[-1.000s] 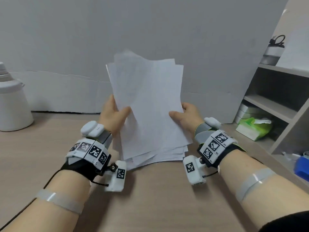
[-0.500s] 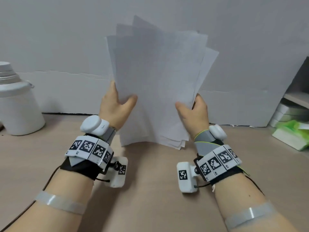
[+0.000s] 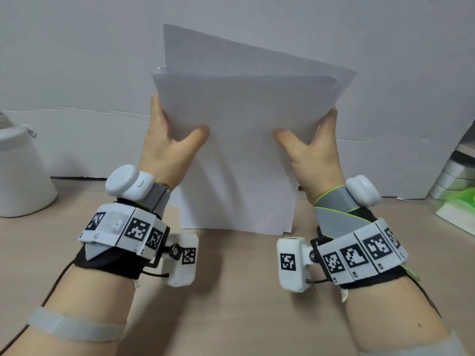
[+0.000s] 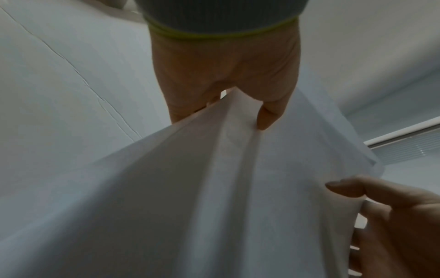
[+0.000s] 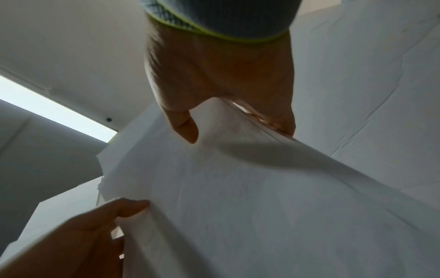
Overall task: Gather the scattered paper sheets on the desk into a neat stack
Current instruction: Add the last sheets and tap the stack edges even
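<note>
Several white paper sheets [image 3: 241, 140] stand upright as one bundle, their bottom edges close to the wooden desk [image 3: 231, 304]; whether they touch it I cannot tell. The top corners are uneven, and one sheet sticks up behind at an angle. My left hand [image 3: 174, 140] grips the bundle's left edge, thumb in front and fingers behind. My right hand [image 3: 308, 140] grips the right edge the same way. In the left wrist view the sheets [image 4: 190, 188] run away from my left hand [image 4: 226, 79]. In the right wrist view the sheets [image 5: 238, 197] are pinched by my right hand [image 5: 214, 84].
A white container [image 3: 20, 176] stands at the left against the grey back wall [image 3: 77, 60]. At the right edge are stacked boxes [image 3: 455, 176] and a green packet [image 3: 460, 209].
The bundle has risen and squared up between my hands. My hands have moved further apart to its side edges. The view has shifted left, so the shelf is nearly out of frame.
</note>
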### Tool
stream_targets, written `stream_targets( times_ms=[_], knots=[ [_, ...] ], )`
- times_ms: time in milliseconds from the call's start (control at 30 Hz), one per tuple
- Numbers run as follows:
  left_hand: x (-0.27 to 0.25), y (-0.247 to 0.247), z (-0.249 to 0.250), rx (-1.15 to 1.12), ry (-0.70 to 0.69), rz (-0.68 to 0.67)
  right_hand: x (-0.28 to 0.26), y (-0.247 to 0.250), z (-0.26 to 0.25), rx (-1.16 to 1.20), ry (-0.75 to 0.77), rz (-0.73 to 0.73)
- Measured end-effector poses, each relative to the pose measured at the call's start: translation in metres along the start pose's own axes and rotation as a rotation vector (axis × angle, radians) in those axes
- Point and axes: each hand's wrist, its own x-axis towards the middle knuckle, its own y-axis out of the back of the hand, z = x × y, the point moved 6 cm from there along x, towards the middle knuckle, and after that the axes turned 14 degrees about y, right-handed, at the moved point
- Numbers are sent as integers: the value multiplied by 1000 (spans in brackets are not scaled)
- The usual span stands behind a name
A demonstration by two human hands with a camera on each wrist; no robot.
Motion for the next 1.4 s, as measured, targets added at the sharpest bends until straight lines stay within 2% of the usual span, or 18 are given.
stream_targets(
  times_ms=[133, 233, 333, 400, 567, 767, 867, 1033, 1200, 1400],
  knots=[
    [6, 2, -13, 88, 155, 66, 2, -4, 6, -43, -26, -38],
    [5, 0, -35, 88, 368, 55, -3, 1, 23, 8, -189, 15],
    [2, -9, -59, 18, 474, 1, -12, 1, 40, 150, -338, 60],
    [0, -11, -62, -33, 465, -8, -17, -2, 44, 195, -358, 56],
    [-4, -12, -59, -14, 404, 20, -12, -3, 37, 132, -226, 95],
    [-7, -15, -57, 62, 385, -64, -24, -10, 48, 12, -311, 8],
    [-8, -17, -54, -21, 341, -51, -25, -15, 48, 68, -341, -9],
    [-8, -16, -52, -154, 304, 4, -20, -10, 43, 41, -272, 24],
    [-8, -16, -67, -89, 373, -101, -27, -10, 52, 21, -321, -32],
    [-6, -14, -81, -65, 425, -136, -30, -12, 56, 27, -371, -13]
  ],
)
